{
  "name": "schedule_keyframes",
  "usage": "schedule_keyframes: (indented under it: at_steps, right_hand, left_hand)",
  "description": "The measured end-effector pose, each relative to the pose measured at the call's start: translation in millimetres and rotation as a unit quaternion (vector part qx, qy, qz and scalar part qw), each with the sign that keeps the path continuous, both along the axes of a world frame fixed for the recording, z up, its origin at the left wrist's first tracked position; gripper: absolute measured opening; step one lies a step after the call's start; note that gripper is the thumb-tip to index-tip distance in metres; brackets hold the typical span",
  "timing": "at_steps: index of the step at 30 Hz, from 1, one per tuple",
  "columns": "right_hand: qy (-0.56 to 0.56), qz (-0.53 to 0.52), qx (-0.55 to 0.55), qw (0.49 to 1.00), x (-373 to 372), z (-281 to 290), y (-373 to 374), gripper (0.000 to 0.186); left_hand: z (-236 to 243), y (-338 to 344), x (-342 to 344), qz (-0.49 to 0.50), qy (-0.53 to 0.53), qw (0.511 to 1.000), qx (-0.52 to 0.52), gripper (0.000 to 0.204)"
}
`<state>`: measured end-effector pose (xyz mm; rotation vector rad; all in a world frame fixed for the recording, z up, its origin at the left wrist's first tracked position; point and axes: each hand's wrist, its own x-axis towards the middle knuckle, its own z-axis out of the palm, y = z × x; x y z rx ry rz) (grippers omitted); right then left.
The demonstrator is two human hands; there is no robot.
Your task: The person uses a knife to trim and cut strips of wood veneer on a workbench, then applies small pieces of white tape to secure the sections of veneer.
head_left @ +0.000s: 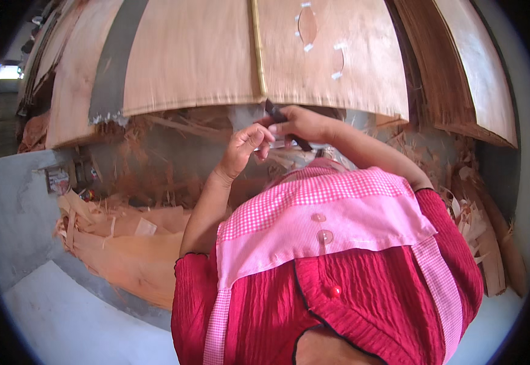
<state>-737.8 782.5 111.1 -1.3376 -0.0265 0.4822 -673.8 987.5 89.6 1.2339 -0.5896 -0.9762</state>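
In my right hand (298, 125) is a dark, narrow, knife-like tool (302, 143), its ends showing above and below my closed fingers. My left hand (246, 149) is close beside it, fingers loosely bent and apart, with nothing visible in them; its fingertips come near or touch the right hand's fingers. Just beyond both hands is the front edge of a stack of wood veneer sheets (192, 55). A yellowish strip like bamboo (257, 48) lies across the stack and ends at that edge. White tape pieces (308, 47) sit around slits in the top sheet.
More veneer stacks stand at the right (478, 67) and far left (73, 73). A dark grey strip (111, 61) runs along the main stack's left side. Torn veneer scraps (137, 243) pile up at lower left, beside a pale grey surface (15, 207). Rolled scraps (490, 237) lean at right.
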Motion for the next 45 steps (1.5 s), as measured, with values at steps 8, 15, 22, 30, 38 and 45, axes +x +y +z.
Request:
schedule_keyframes:
  at_steps: [8, 15, 22, 30, 38, 45]
  right_hand:
    - [0.083, -0.077, -0.066, 0.991, 19.9, 30.6, -46.5, 0.016]
    - [-0.017, -0.074, -0.131, 0.989, 42.3, 28.7, -111.7, 0.014]
    - [-0.035, -0.011, -0.115, 0.993, 72.3, 7.2, -148.3, 0.017]
    - [0.005, -0.068, -0.101, 0.993, 71.3, 6.8, -143.1, 0.017]
    - [0.017, 0.028, -0.157, 0.987, 62.4, 18.5, -113.1, 0.012]
    - [-0.020, -0.090, -0.219, 0.971, 40.8, 17.6, -105.7, 0.016]
  left_hand:
    - [52.3, -68.3, 11.0, 0.095, -0.130, 0.986, 0.037, 0.018]
    - [55.1, -137.5, 21.7, 0.255, -0.420, 0.863, 0.116, 0.020]
    - [36.2, -183.7, 30.2, 0.297, -0.330, 0.888, 0.123, 0.029]
    - [45.7, -183.1, 40.8, 0.192, -0.333, 0.910, 0.156, 0.033]
    - [34.4, -143.8, 23.2, 0.157, -0.246, 0.942, 0.165, 0.026]
    - [44.8, -105.2, 41.3, 0.336, -0.394, 0.784, 0.342, 0.011]
